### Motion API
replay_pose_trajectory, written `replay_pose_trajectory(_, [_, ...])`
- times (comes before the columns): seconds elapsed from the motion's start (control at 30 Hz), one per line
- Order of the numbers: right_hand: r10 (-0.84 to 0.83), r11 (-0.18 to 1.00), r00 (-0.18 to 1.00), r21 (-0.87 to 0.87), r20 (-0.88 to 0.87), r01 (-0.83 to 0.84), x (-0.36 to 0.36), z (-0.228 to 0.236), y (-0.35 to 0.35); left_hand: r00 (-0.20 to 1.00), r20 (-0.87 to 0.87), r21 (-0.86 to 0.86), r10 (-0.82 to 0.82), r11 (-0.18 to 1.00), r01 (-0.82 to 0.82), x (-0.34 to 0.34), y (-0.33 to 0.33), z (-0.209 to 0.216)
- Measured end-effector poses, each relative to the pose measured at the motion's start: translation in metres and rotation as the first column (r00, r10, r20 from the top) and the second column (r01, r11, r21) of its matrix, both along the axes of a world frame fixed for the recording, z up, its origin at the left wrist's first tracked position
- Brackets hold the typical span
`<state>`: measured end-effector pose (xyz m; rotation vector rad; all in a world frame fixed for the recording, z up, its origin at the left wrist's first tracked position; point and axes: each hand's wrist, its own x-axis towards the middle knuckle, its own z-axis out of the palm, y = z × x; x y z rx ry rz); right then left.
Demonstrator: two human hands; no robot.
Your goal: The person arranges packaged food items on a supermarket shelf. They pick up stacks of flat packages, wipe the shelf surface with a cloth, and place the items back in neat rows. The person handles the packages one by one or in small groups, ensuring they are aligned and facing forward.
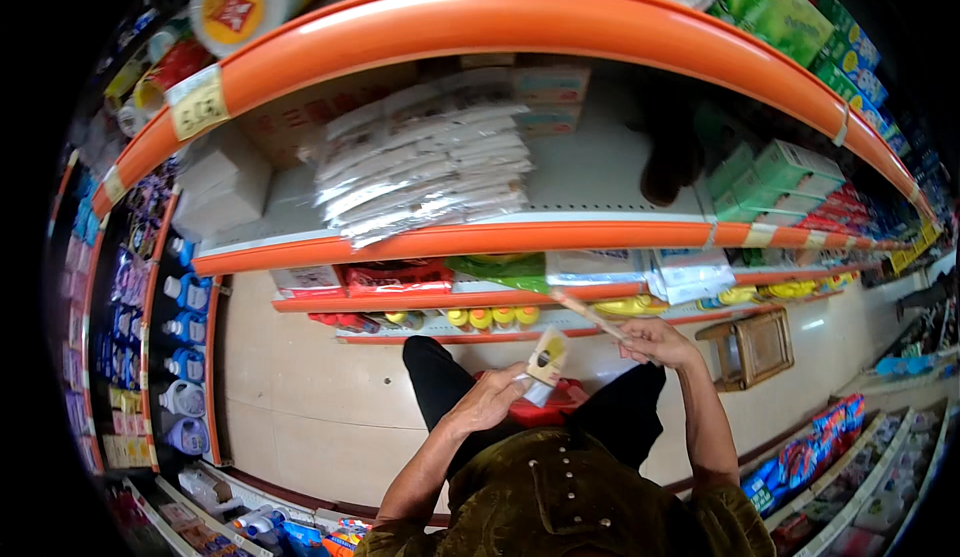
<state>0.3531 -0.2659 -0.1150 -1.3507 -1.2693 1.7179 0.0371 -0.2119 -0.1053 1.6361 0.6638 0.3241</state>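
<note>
In my left hand (488,399) is a small flat package (546,353), cream-coloured with a dark and yellow print and a pale, shiny lower part. My fingers are closed around its lower end, above my left knee. My right hand (652,343) grips one end of a thin, pale brown stick-like thing (588,313). It slants up and left from my fingers toward the edge of a lower shelf; its exact kind is hard to make out. The two hands are apart, in front of the shelving and over my knees.
An orange-edged shelf (460,237) holds a stack of clear-wrapped white packs (430,162) and green boxes (790,172). Yellow-capped bottles (493,319) line the bottom shelf. A wooden stool (746,348) stands at right. Something red (548,404) shows between my legs. Blue bottles (186,327) fill shelves at left.
</note>
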Motion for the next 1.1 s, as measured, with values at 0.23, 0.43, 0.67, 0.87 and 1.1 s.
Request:
replay_pose_trajectory(0.23, [-0.165,0.973,0.715,0.006,-0.679,0.230,-0.059,0.004,-0.010,0.745,0.569,-0.602,0.348,0.793,0.089,-0.001,0.017,0.045])
replay_pose_trajectory(0.43, [-0.344,0.916,0.691,-0.066,-0.635,0.395,-0.089,0.009,0.004,0.593,0.690,-0.654,0.415,0.708,0.265,0.015,0.021,0.060])
replay_pose_trajectory(0.67, [-0.411,0.855,0.483,-0.143,-0.773,0.499,-0.097,0.002,0.001,0.595,0.707,-0.583,0.383,0.791,0.183,0.005,0.028,0.079])
replay_pose_trajectory(0.87, [-0.349,0.819,0.638,0.108,-0.687,0.564,-0.086,0.115,0.069,0.660,0.533,0.061,0.529,0.754,-0.654,-0.041,0.092,0.128])
replay_pose_trajectory(1.1, [-0.338,0.765,0.736,0.284,-0.587,0.578,-0.088,0.176,0.169,0.716,0.509,0.300,0.478,0.681,-0.668,-0.051,0.173,0.169])
